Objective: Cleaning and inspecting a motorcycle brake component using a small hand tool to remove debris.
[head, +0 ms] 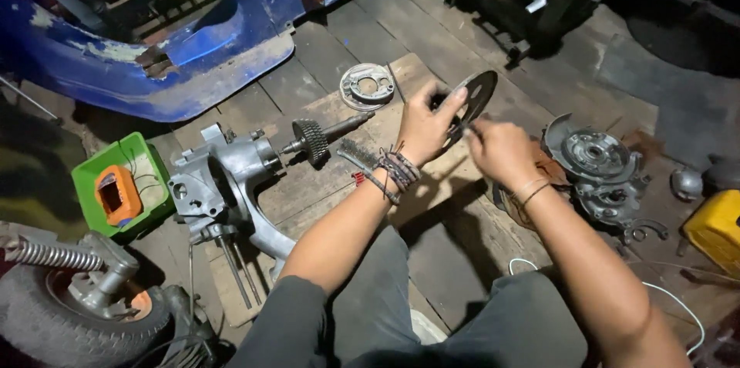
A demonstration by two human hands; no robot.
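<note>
The left hand [422, 127] holds a flat, dark round metal disc with a ring of small holes [475, 100] up above the wooden floor boards [439, 52], its grip closed on the disc's near edge with the fingers curled round the rim. The right hand [501, 151] is just beside it, its grip pinched shut against the lower edge of the same disc; what it pinches there is too small to tell. Braided dark bracelets [397, 170] sit on the left wrist, thin bands on the right.

On the boards left of the hands lies a grey cast-metal engine casing [223, 183] with a toothed gear on a shaft [312, 141] sticking out toward the disc. Beyond the shaft rests a round silver brake plate [367, 86]. To the right of the right hand sits another grey engine half with a round hub [595, 156]. A green plastic tray holding an orange block [119, 183] stands near the left edge of the floor, beneath a blue, worn scooter body [154, 36]. A small tyre with a coil spring [62, 314] fills the lower left corner, a yellow container [713, 225] the right edge.
</note>
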